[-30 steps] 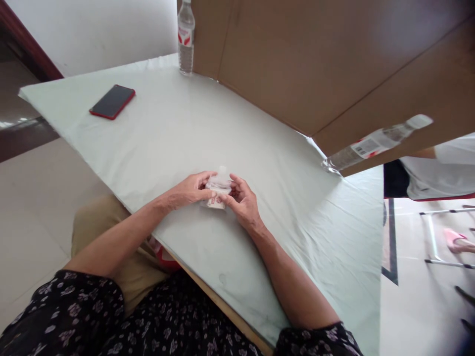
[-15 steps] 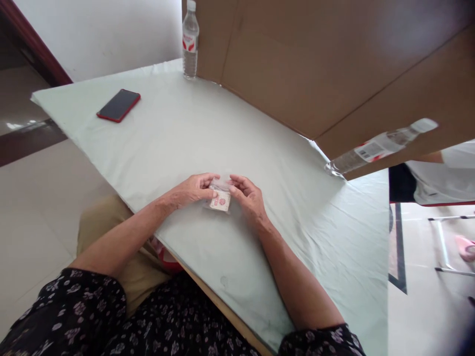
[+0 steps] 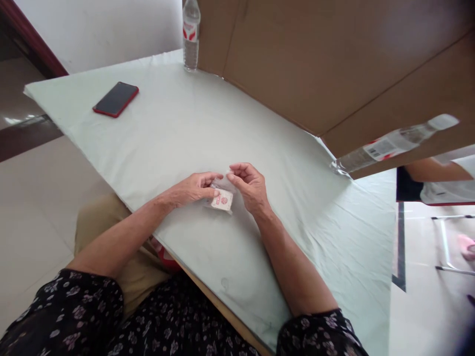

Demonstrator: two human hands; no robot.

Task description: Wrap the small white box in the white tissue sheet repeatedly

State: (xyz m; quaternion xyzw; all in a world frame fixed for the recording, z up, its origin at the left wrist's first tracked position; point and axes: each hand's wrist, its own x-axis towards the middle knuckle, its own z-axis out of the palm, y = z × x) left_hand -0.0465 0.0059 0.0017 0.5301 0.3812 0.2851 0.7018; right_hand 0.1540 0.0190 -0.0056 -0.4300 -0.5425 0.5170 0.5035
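A small white block with red print (image 3: 224,200) lies inside a clear plastic bag (image 3: 225,185) just above the pale green tablecloth. My left hand (image 3: 193,190) grips the bagged block at its left side, thumb on the front and fingers behind. At the bag's upper right, my right hand (image 3: 250,187) pinches the clear plastic between thumb and forefinger, its other fingers curled. What the printed block is made of cannot be told.
A red-cased phone (image 3: 116,99) lies at the table's (image 3: 156,133) far left. One water bottle (image 3: 191,39) stands by a brown cardboard panel (image 3: 274,59); another bottle (image 3: 389,145) is at the panel's right end. A person's arm (image 3: 438,169) shows beyond it.
My right hand has risen slightly and closed its thumb and forefinger on the bag's upper edge, pulling the plastic upward. My left hand keeps its hold. The view has shifted a little.
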